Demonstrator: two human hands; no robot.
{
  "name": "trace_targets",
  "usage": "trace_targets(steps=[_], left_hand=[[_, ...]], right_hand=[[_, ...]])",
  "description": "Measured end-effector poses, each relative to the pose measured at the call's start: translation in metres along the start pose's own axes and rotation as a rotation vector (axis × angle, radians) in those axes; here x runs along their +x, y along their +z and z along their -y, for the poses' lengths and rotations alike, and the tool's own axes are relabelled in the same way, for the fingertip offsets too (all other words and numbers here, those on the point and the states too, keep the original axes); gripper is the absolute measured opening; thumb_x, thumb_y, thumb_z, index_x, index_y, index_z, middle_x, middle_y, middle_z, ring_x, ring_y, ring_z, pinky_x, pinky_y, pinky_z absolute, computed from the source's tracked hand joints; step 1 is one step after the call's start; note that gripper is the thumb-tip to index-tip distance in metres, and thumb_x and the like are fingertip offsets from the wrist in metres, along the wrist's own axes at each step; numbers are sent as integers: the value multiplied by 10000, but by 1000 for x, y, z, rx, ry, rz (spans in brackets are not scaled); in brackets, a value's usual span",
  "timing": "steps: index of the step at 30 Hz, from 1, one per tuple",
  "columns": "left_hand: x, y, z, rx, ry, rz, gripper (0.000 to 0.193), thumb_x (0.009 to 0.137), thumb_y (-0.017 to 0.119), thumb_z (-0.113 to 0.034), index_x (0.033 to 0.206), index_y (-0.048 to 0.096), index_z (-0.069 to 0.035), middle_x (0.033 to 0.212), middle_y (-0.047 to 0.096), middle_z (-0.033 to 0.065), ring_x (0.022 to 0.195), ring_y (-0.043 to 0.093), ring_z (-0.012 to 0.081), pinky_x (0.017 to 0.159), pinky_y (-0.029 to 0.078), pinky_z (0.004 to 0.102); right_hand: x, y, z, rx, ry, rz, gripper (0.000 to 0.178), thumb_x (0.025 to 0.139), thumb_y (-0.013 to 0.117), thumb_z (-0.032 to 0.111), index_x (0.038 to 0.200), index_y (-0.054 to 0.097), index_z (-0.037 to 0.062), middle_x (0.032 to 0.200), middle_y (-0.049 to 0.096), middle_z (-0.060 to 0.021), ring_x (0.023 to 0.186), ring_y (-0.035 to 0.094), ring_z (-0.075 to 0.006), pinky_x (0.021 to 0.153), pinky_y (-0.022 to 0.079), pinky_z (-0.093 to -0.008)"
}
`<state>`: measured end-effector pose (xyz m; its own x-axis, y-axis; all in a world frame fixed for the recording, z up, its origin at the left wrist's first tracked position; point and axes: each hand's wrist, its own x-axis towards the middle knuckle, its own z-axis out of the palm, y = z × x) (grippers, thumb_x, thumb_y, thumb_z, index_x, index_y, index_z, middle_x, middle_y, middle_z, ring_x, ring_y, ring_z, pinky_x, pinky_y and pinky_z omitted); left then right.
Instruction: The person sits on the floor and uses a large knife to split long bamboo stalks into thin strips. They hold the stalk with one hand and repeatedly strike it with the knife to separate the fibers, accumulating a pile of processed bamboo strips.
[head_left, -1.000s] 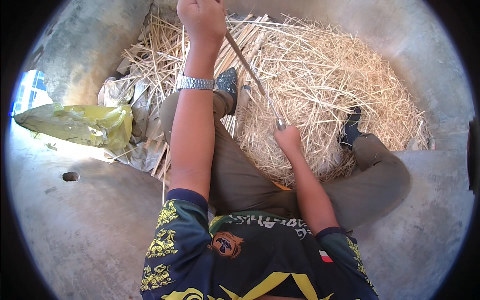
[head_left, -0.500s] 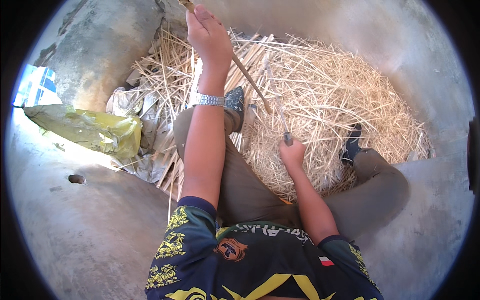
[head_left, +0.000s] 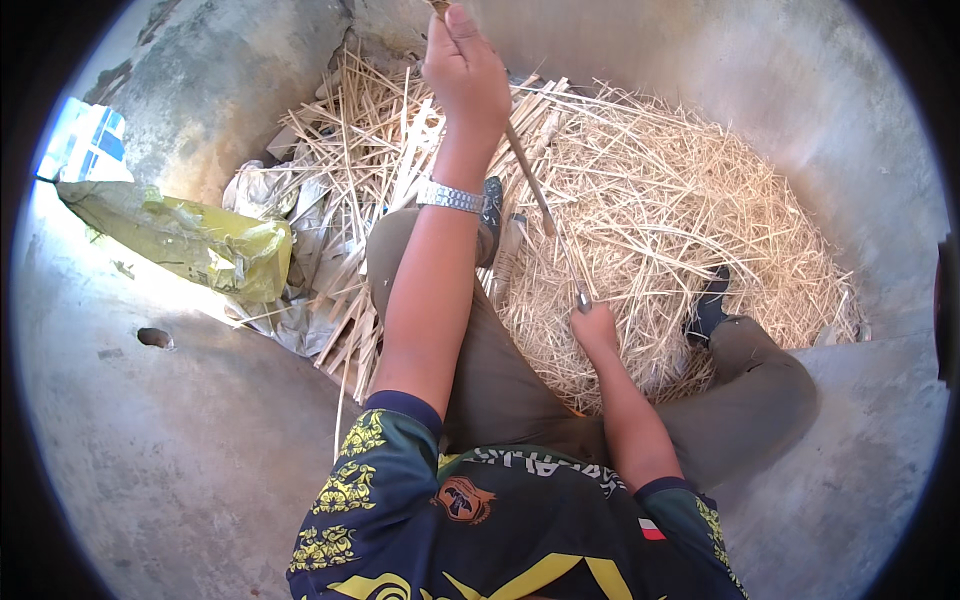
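Observation:
My left hand, with a metal watch on its wrist, is raised at the top of the view. It is closed around a brown wooden stick that slants down to the right. In the middle, my right hand grips the handle of a knife. The thin blade points up and away, its edge hard to make out against the straw. The lower end of the stick lies close to the blade in the view; whether they touch I cannot tell.
Straw-like shavings pile up between my legs, with split strips at the far left. A torn yellow sack lies left. A curved concrete wall surrounds me. My shoes rest among the shavings.
My left hand has shifted to the right with the stick, whose lower end is now nearer the knife. My right hand has moved slightly down and right, the knife tilting with it.

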<state>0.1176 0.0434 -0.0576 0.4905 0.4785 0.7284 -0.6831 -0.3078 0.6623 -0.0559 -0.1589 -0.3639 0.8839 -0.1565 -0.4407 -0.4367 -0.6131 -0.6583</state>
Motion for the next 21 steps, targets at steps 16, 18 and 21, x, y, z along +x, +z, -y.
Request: trace_targets(steps=[16,18,21], left_hand=[[-1,-5,-9,-71,-72,93,412,1097,410,-375,865,506,-48,582,497,-4,496,468,71,473,382,255],[-2,-5,-13,-80,-92,113,413,1097,396,-392,863,476,-61,607,466,-10,507,448,64,472,380,244],[-2,3,-18,-94,-97,152,415,1097,368,-424,856,416,-90,659,414,-19,520,400,53,465,371,224]], right_hand=[[3,11,5,454,160,347,175,812,632,135,742,628,-24,604,584,-103,464,536,-190,467,418,-367],[3,5,5,608,221,480,130,827,627,94,745,572,9,556,521,-54,435,482,-155,444,405,-336],[23,3,-14,840,340,741,148,824,644,102,730,567,19,545,522,-51,426,485,-159,454,419,-336]])
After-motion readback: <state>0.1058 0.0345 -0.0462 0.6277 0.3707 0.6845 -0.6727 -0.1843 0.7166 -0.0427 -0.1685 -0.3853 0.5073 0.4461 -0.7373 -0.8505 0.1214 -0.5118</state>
